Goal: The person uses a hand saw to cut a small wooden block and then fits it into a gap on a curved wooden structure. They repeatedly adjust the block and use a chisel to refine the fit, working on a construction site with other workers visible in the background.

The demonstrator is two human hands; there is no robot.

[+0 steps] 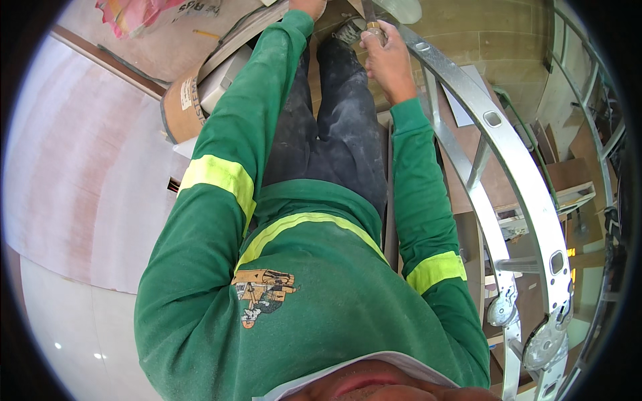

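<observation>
My right hand (386, 63), in the upper middle, is closed around the handle of a tool (372, 27) that appears to have a flat blade, cut off by the top edge. It is beside an aluminium ladder (496, 120) that runs down the right side. My left hand (307, 7) reaches to the top edge near a board edge, its fingers out of view. Below both hands are my dusty dark trousers (344, 120) and a shoe (349, 32). A pale rounded object (404, 8) lies at the top, right of my right hand.
A brown cardboard drum or roll (184, 107) stands left of my legs, by a pink-and-white bag (134, 17) on a board. A pale panel (73, 174) fills the left side. Loose boards (568, 177), a second metal ladder (585, 73) and a tiled floor (508, 40) show at right.
</observation>
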